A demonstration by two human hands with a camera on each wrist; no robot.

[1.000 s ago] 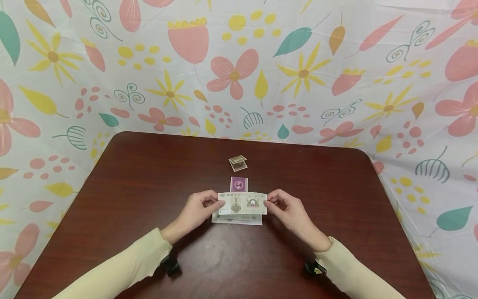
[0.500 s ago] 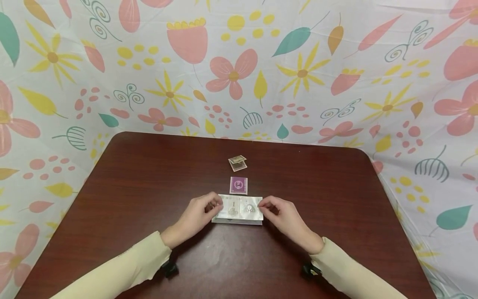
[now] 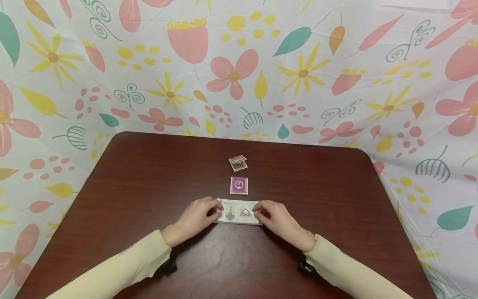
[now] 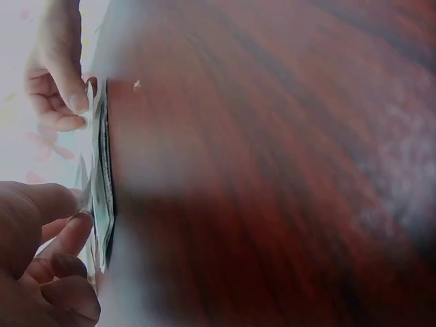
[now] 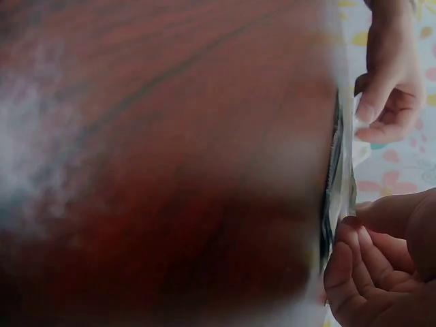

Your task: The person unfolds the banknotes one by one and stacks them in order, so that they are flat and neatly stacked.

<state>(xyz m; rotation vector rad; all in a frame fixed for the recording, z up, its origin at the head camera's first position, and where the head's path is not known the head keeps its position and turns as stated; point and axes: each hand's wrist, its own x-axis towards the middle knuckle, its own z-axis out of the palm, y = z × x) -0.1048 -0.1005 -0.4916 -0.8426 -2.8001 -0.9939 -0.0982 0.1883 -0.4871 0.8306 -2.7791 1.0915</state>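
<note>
A pale banknote (image 3: 237, 211), printed with a 1 and a small cartoon figure, lies low over a thin stack of notes (image 4: 104, 197) at the table's front middle. My left hand (image 3: 198, 216) pinches its left end between thumb and forefinger. On the other end, the thumb and forefinger of my right hand (image 3: 278, 218) pinch the note in the same way. From the side, the right wrist view shows the layered edges of the stack (image 5: 334, 180) close to the table. Most of the stack's upper face is hidden under the top note.
Just behind the notes lies a purple square of folded paper (image 3: 239, 185). Farther back, a small brownish folded note (image 3: 238, 162) stands partly sprung apart. All of it rests on a dark red-brown table (image 3: 157, 174), with a flower-patterned cloth (image 3: 231, 41) hanging behind.
Both hands have lowered the pale banknote toward me onto the stack, and it now covers most of it. My right hand has shifted left. The purple square is fully uncovered.
</note>
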